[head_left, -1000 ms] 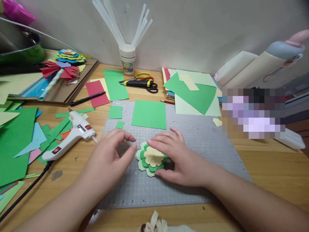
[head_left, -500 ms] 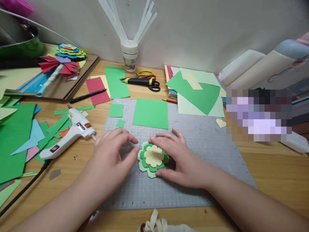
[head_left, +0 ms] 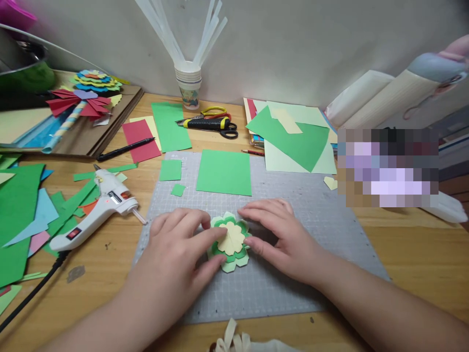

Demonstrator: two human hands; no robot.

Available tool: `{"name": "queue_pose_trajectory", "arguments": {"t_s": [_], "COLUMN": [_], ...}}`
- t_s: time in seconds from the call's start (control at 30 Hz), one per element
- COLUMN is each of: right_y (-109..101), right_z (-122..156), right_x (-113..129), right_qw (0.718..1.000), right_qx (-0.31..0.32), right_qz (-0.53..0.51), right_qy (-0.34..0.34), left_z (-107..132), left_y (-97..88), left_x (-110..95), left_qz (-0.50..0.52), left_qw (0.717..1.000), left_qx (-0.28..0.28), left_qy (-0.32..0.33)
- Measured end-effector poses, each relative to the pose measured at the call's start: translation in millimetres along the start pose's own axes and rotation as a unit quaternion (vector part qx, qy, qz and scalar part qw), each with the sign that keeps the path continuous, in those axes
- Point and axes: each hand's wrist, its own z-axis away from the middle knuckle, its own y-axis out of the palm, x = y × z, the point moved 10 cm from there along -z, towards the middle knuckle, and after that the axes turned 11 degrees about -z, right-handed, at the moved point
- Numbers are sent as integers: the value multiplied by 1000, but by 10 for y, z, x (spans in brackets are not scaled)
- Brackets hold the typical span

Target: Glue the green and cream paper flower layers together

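A layered paper flower (head_left: 231, 239) lies on the grey cutting mat (head_left: 293, 293), with pale green petals underneath, darker green in the middle and a cream layer on top. My left hand (head_left: 183, 244) grips it from the left, its index fingertip on the cream layer and its thumb on the lower edge. On the other side, my right hand (head_left: 280, 234) has its fingers spread, the thumb touching the flower's right edge and the index fingertip near its upper right. Behind the flower lie a large green paper square (head_left: 224, 172), a smaller square (head_left: 170, 170) and a tiny one (head_left: 178, 189).
A white glue gun (head_left: 98, 210) lies left among paper scraps (head_left: 69, 210). Behind are a black pen (head_left: 126, 148), a utility knife (head_left: 207, 123), scissors (head_left: 230, 131) and paper cups (head_left: 189, 88) holding white sticks. Paper sheets (head_left: 296, 142) and a cream heart (head_left: 330, 183) lie right.
My left hand has moved right onto the flower. The flower appears slightly turned, and my right hand has loosened, its fingers lifting away to the right. The view has shifted slightly.
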Motion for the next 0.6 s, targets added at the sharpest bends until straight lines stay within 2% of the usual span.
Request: {"name": "queue_pose_trajectory", "arguments": {"t_s": [0.13, 0.2, 0.4, 0.6], "right_y": [-31, -34, -28, -33], "right_z": [-6, -11, -39, -47], "right_x": [-98, -157, -192, -215], "right_qw": [996, 992, 990, 988], "right_qx": [-21, -24, -17, -11], "right_qz": [-80, -107, -126, -137], "right_qy": [36, 60, 59, 65], "left_z": [18, 29, 13, -32], "left_y": [40, 60, 126, 151], "left_x": [-136, -156, -38, 0], "left_qz": [-4, -5, -3, 17], "left_qw": [999, 998, 1000, 999], "left_qx": [19, 20, 3, 9], "left_qy": [50, 54, -13, -35]}}
